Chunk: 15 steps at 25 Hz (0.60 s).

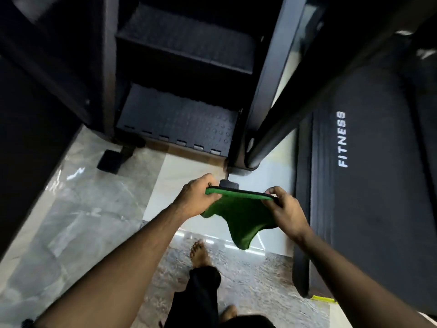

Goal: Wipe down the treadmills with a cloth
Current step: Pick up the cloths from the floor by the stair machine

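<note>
Green soft fabric cloth (238,217) is up in the air, low-centre of view, pulled taut along its top edge btwn both hands w/ the rest sagging in a loose point toward the floor; it touches no machine. Left hand (197,196) grips the left end, fingers curled round the edge. Right hand (287,210) grips the right end likewise, so both are closed on the cloth & neither is free. A thin dark strip runs along the taut edge: trim or shadow, can't tell. Step in hand, as I read it: spreading or refolding the cloth to ready it, not wiping yet, since it has no contact w/ any surface. Long black treadmill deck w/ white "FITNESS" lettering (378,185) lies to the right, its ribbed side rail just beside the right hand & running from near to far. Far-centre sits a black stepped machine w/ studded rubber treads (179,117), prob. a stair climber, w/ its round black levelling foot (229,184) on the floor just beyond the cloth. Glossy grey marble-look tiled floor (78,209) fills the left & near side; the person's bare foot (199,254) shows below the cloth, a dark trouser leg nearer. Next move, prob.: fold or bunch the cloth into one hand, swing right, lay it flat on the treadmill's side rail & stroke along its length w/ even pressure. That calls for a compact pad w/ no hanging corner, as the loose tail could drag on the floor or snag. Frame is blurred, so how clean the deck is, & how much of the job is done, can't be judged.
</note>
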### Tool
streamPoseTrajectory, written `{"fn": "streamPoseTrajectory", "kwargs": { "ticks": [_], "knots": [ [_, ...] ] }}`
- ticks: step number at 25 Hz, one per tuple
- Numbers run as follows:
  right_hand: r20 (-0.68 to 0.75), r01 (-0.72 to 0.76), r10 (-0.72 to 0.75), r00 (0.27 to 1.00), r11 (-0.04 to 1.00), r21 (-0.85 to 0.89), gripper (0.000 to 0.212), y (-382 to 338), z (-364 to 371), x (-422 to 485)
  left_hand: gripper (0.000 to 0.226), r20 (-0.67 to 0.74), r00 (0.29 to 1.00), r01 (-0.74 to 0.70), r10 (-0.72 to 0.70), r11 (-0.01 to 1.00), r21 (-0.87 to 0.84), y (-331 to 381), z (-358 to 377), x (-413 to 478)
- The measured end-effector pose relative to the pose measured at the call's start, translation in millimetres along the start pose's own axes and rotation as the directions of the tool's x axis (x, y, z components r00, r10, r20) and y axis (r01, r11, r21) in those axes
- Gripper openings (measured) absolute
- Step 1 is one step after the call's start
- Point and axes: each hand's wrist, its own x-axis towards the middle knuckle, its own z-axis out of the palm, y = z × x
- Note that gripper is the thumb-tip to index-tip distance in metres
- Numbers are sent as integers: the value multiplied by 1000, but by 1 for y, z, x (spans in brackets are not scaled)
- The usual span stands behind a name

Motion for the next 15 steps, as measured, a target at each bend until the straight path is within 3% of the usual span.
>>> {"fn": "streamPoseTrajectory", "kwargs": {
  "ticks": [2,4,5,7,10,14,15],
  "knots": [
    [8,31,-31,999,992,-119,11,-21,-35,-45,17,-5,998,-55,55,990,-132,54,-22,-35],
    [-2,135,-142,990,950,-282,40,-34,-59,-90,15,53,984,-160,173,968,-196,112,-35,-69],
    [1,213,-221,975,939,-270,55,-40,-64,-113,17,108,968,-204,227,960,-189,138,-35,-86],
    [-36,387,-388,921,921,-42,71,-48,-74,-166,21,209,919,-307,334,940,-151,190,-27,-131],
    [-176,444,-412,894,866,229,56,-49,-90,-229,40,288,859,-348,422,897,-274,240,-14,-194],
    [-433,459,-286,855,808,371,23,-36,-118,-293,78,50,895,-402,444,848,-345,249,0,-248],
    [-485,460,-245,839,795,394,18,-36,-127,-311,85,55,896,-404,441,859,-315,245,9,-258]
  ]
}}
